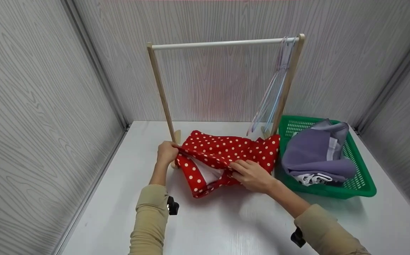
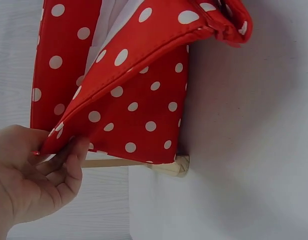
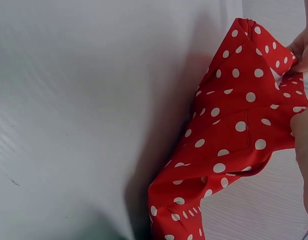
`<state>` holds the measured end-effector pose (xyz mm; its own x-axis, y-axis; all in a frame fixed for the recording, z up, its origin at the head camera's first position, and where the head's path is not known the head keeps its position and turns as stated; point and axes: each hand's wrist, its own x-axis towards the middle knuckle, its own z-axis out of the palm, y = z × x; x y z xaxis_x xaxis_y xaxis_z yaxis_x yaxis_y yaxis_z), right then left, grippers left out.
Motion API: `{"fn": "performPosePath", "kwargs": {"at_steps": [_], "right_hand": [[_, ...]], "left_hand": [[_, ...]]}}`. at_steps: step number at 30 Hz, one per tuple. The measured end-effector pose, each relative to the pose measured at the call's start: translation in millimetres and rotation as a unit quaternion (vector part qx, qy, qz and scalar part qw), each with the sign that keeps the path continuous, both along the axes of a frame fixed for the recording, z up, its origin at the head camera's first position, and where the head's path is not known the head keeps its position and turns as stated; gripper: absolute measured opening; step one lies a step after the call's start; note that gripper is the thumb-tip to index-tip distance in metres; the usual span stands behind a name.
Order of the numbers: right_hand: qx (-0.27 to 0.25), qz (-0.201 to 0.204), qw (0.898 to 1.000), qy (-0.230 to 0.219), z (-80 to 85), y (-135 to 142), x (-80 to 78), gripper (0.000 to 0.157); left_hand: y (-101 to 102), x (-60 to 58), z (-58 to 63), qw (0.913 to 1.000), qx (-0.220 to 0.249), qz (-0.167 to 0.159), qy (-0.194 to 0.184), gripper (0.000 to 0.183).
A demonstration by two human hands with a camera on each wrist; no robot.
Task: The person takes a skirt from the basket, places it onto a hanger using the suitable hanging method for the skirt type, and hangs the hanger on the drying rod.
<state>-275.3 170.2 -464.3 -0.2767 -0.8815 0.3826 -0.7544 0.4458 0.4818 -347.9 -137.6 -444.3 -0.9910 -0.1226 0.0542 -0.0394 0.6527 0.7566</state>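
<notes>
A red garment with white polka dots (image 1: 226, 145) and a white lining (image 1: 206, 171) is held spread above the white table, between the posts of a small rack. My left hand (image 1: 167, 152) pinches the garment's edge at its left end; in the left wrist view the thumb and fingers of that hand (image 2: 38, 175) close on a hemmed corner. Along the same edge, further right, my right hand (image 1: 252, 175) grips a fold of the cloth. Between the hands the edge is lifted, and the lining shows in the gap. The right wrist view has the right hand (image 3: 305, 155) partly cut off.
A wooden rack with a white bar (image 1: 222, 43) stands at the back. Thin pink and blue hangers (image 1: 272, 88) hang at its right end. To the right, a green basket (image 1: 362, 173) holds folded purple cloth (image 1: 307, 148) and a black-and-white piece (image 1: 313, 179). Patterned panels enclose the table.
</notes>
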Motion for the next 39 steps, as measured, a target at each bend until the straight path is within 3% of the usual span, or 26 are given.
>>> {"fn": "performPosePath", "kwargs": {"at_steps": [3,6,9,12,14,17,21,23,25,27,29,32,35,37,39], "right_hand": [[-0.026,0.055,0.998,-0.008,0.7,1.1,3.7,0.025],[-0.046,0.067,0.996,-0.048,0.6,2.0,7.8,0.022],[-0.037,0.031,0.995,-0.086,-0.8,2.3,10.2,0.019],[0.0,-0.014,0.994,-0.109,-4.9,0.0,14.5,0.02],[0.019,-0.032,0.993,-0.112,-10.4,-4.2,17.8,0.024],[0.009,-0.048,0.994,-0.094,-24.7,-13.3,22.5,0.036],[-0.053,-0.078,0.994,-0.056,-49.6,-24.2,24.6,0.058],[-0.093,-0.107,0.988,-0.061,-60.0,-27.4,23.1,0.076],[-0.12,-0.133,0.982,-0.061,-67.2,-28.6,19.1,0.082],[-0.137,-0.137,0.981,-0.021,-71.6,-29.5,11.9,0.07],[-0.147,-0.133,0.98,0.032,-72.8,-31.0,4.3,0.048],[-0.172,-0.124,0.973,0.091,-68.4,-36.0,-6.0,0.024],[-0.2,-0.157,0.966,0.049,-58.6,-42.5,-12.0,0.022],[-0.217,-0.182,0.959,-0.003,-51.3,-46.0,-13.8,0.023],[-0.228,-0.204,0.95,-0.057,-44.1,-48.5,-15.0,0.025]], "left_hand": [[-3.6,0.2,-1.8,0.9999,0.005,0.005,0.009,0.025],[-4.8,1.9,-4.6,0.9992,0.035,0.005,-0.017,0.026],[-2.0,2.7,-3.8,0.9912,0.108,-0.007,-0.076,0.029],[3.8,3.2,-0.4,0.9712,0.198,-0.022,-0.131,0.031],[7.3,2.9,3.0,0.9587,0.239,-0.031,-0.151,0.031],[9.4,2.6,6.9,0.9522,0.262,-0.034,-0.153,0.027],[6.5,5.3,7.4,0.9564,0.252,-0.034,-0.143,0.026],[4.9,6.3,4.9,0.9556,0.252,-0.036,-0.148,0.026],[3.7,6.3,1.5,0.9546,0.251,-0.042,-0.154,0.024],[2.5,6.3,-1.0,0.9546,0.245,-0.049,-0.162,0.026],[0.9,6.2,-2.6,0.957,0.234,-0.057,-0.162,0.029],[-0.3,8.6,-3.2,0.9632,0.222,-0.034,-0.148,0.039],[3.0,13.2,-8.0,0.9729,0.189,0.004,-0.133,0.048],[8.9,19.2,-14.8,0.9884,0.103,0.024,-0.109,0.051],[18.0,25.4,-22.9,0.9979,-0.019,0.025,-0.057,0.047]]}}
